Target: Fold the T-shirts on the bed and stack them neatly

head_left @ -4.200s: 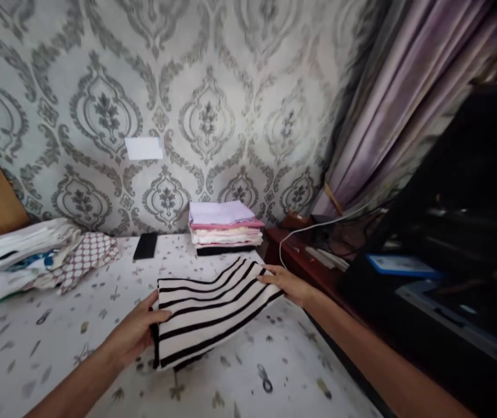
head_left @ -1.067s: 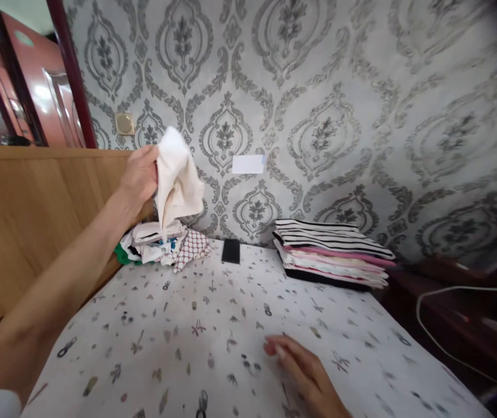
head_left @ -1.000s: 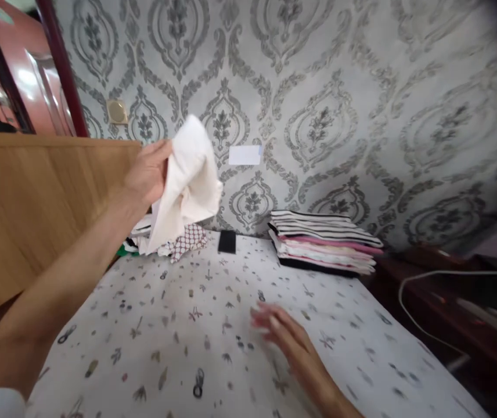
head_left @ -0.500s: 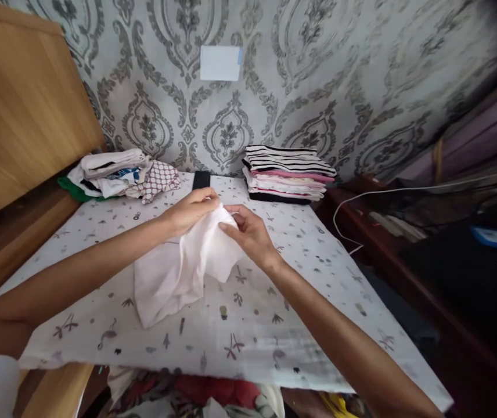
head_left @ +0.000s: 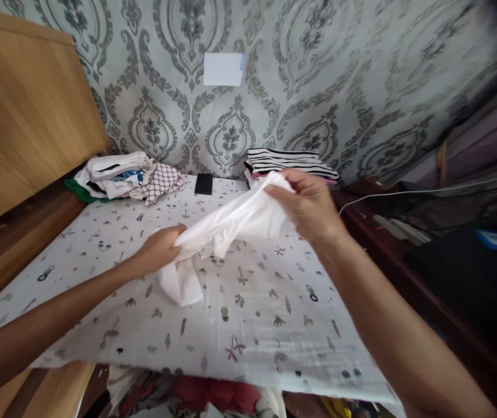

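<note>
A thin white cloth garment point(head_left: 231, 223) is stretched slantwise between my two hands, above the patterned sheet point(head_left: 248, 325). My left hand point(head_left: 160, 249) is closed on its lower left end, and a loose flap hangs below that hand. Higher and further right, my right hand point(head_left: 312, 203) pinches the other end between thumb and fingers. The garment is bunched in folds, so its exact kind is hidden.
At the back left lies a loose pile of clothes point(head_left: 122, 177), with a black phone-like object point(head_left: 204, 184) beside it. A folded stack with a striped top point(head_left: 290, 162) stands at the back right, partly covered by my right hand. A white cable point(head_left: 388, 193) runs along the right.
My hands have moved apart: the left down and leftward, the right up and rightward. The white garment, gathered between them before, is now pulled out lengthwise.
</note>
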A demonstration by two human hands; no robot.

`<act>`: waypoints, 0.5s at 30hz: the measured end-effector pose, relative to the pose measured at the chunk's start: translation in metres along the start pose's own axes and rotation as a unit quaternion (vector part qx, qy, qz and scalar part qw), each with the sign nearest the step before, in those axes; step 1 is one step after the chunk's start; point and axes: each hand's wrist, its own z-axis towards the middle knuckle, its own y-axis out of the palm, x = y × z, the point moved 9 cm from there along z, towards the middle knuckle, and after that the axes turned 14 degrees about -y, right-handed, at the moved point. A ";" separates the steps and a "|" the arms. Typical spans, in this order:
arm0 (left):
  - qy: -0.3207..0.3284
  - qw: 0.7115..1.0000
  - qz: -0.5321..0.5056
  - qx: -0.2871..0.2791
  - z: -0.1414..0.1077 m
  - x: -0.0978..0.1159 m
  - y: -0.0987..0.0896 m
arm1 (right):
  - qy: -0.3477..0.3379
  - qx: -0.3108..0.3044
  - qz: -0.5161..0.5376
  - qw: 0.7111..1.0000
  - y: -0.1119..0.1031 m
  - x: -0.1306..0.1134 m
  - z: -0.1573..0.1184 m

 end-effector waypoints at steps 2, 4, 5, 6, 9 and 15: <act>-0.015 0.998 0.037 0.044 0.006 -0.012 -0.031 | -0.034 0.019 -0.032 0.999 -0.026 -0.026 0.008; -0.034 0.991 0.077 0.101 0.011 -0.018 -0.068 | -0.051 0.032 -0.059 0.996 -0.047 -0.044 0.012; -0.042 0.986 0.095 0.129 0.013 -0.019 -0.086 | -0.059 0.043 -0.070 0.995 -0.055 -0.052 0.013; -0.050 0.980 0.113 0.157 0.013 -0.019 -0.104 | -0.067 0.057 -0.079 0.993 -0.063 -0.059 0.012; -0.071 0.964 0.130 0.219 0.008 -0.017 -0.146 | -0.090 0.116 -0.094 0.985 -0.085 -0.082 0.005; -0.120 0.957 -0.226 0.139 -0.016 -0.028 -0.174 | -0.067 0.160 -0.163 0.971 -0.136 -0.118 -0.005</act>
